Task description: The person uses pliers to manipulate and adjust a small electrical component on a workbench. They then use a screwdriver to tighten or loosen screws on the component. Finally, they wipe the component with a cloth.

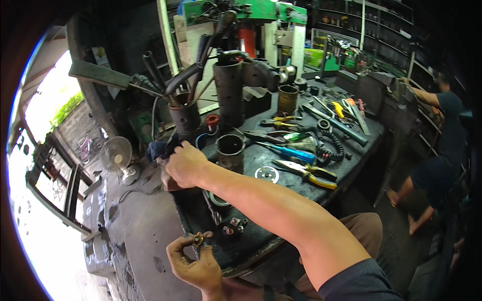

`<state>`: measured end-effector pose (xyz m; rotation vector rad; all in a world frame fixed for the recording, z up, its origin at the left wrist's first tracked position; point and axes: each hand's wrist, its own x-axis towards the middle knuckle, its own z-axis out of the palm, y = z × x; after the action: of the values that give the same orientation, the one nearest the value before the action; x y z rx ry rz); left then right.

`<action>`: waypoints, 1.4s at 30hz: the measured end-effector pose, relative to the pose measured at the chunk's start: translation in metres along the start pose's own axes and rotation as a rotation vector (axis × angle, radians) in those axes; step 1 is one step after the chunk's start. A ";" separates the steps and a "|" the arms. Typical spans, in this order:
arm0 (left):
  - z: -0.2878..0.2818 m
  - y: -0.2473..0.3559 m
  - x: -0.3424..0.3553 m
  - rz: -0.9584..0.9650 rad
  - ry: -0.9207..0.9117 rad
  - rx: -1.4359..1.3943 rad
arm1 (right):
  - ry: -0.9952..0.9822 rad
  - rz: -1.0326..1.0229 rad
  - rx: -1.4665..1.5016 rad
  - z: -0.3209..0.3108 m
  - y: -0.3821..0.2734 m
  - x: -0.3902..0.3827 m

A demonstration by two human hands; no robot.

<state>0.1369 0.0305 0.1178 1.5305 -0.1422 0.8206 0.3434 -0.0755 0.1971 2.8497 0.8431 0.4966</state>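
My right hand [186, 163] reaches across the bench to its left edge. Its fingers curl down beside a dark blue cloth [159, 150] and a brownish block [173, 181]; what they grip is hidden. Lower down, my left hand [196, 261] pinches a small brass-coloured metal part [199, 240] between thumb and fingers, just off the bench corner. Near it on the bench lies a cluster of small metal pieces with copper-coloured tops [234, 227]. A round silver disc with holes [266, 174] rests beyond my right forearm.
Yellow-handled pliers [306, 173], a blue screwdriver [286, 151] and other tools cover the dark workbench [256, 246]. Metal tubes [228, 93] stand at the back, one holding hammers. A fan [117, 155] is at left. Another person [449, 125] works at right by a vise.
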 end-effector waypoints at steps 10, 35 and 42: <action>-0.005 -0.003 0.000 -0.024 0.017 -0.055 | 0.317 0.172 0.860 -0.155 0.033 -0.084; 0.004 0.068 -0.039 -0.426 -0.448 -0.357 | 0.253 0.138 0.467 -0.014 0.057 -0.277; -0.006 0.056 -0.027 -0.351 -0.301 -0.304 | 0.285 0.160 0.452 -0.004 0.047 -0.246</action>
<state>0.0843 0.0168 0.1477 1.3303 -0.2028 0.2727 0.1716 -0.2492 0.1435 3.3331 0.8679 0.8458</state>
